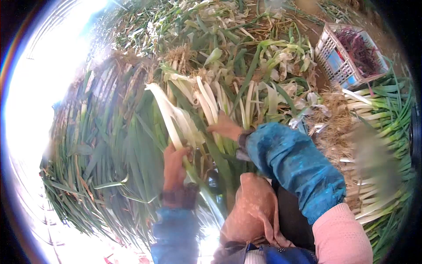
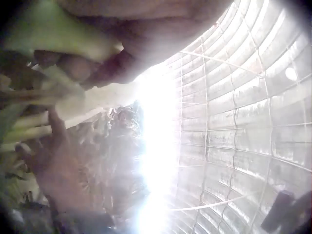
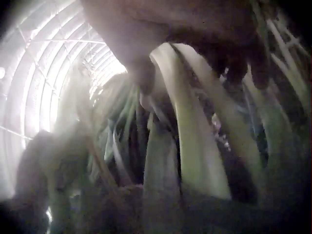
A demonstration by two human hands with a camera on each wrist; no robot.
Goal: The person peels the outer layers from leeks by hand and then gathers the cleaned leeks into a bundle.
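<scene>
In the head view my left hand (image 1: 175, 169) grips a large green onion (image 1: 167, 110), its white end pointing up and away. A loose pale sheath (image 1: 189, 125) hangs off its right side. My right hand (image 1: 226, 127) reaches over several other green onion stalks (image 1: 209, 99) just to the right, its fingers spread at them. From the right wrist, the thumb and fingers (image 3: 234, 73) stand well apart, with pale stalks (image 3: 192, 126) between them. Part of the left hand (image 2: 146, 34) looms at the top of the left wrist view, above the white stalk (image 2: 100, 100).
A deep heap of long green onions (image 1: 105, 149) spreads on the left. Discarded leaves and peelings (image 1: 211, 26) lie at the back. To the right are cleaner green onions (image 1: 382, 119) with brown roots (image 1: 332, 127), below a white crate (image 1: 347, 53). A bright plastic wall (image 2: 234, 117) curves up alongside.
</scene>
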